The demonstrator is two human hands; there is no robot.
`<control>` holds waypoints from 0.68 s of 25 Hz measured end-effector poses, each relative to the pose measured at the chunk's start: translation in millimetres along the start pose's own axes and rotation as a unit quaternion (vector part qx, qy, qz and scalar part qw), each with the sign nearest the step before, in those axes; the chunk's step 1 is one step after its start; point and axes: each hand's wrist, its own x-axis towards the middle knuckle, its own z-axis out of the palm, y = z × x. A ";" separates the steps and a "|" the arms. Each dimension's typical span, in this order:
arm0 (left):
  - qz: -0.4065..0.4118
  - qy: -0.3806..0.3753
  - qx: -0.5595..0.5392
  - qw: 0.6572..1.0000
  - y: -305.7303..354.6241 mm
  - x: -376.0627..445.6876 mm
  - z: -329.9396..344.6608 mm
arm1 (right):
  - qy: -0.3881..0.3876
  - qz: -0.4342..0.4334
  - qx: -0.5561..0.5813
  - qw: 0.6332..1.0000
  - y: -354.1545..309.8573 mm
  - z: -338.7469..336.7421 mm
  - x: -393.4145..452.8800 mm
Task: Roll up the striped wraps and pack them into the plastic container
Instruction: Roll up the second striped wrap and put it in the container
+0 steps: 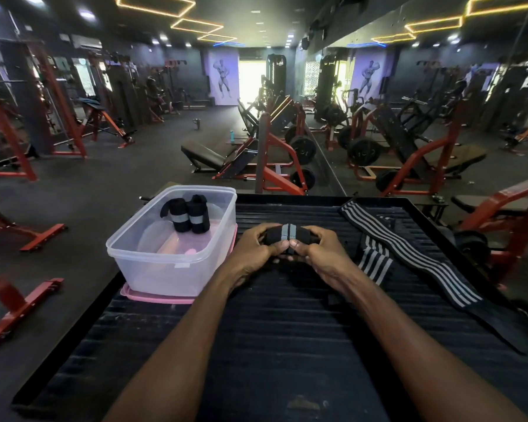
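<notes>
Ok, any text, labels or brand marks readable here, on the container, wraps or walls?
No legible text.
Plastic container: pale sticker on its front wall, too blurred to read.
Wall posters: a figure only, no words visible.
Striped wraps: stripes only.

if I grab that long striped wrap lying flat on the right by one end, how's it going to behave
The unrolled striped wrap will probably hang limp: it lies flat and bends across the ribbed black platform. It looks like light fabric. Beside it, another wrap lies in loose folds, so expect trailing, not sliding as one piece.
</notes>
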 end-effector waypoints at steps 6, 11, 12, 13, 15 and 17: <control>0.027 0.003 0.057 0.998 -5.1 3.2 -5.9 | -0.010 0.013 0.038 0.999 -5.0 3.9 -2.0; 0.083 -0.041 0.261 0.961 -7.7 -4.0 1.1 | 0.040 -0.078 -0.258 0.962 0.9 -2.1 -1.6; 0.092 -0.039 0.286 0.953 -8.4 -5.4 2.7 | 0.028 -0.077 -0.287 0.954 0.5 -2.3 -1.8; 0.090 -0.033 0.299 0.950 -8.6 -6.3 3.5 | 0.011 -0.074 -0.306 0.949 -0.3 -2.1 -2.3; 0.066 -0.011 0.292 0.954 -5.9 -8.0 3.4 | 0.010 -0.075 -0.318 0.945 -5.3 -0.4 -3.7; 0.036 0.014 0.267 0.963 -3.9 -7.9 2.5 | 0.073 -0.107 -0.321 0.938 -10.4 -3.4 -4.2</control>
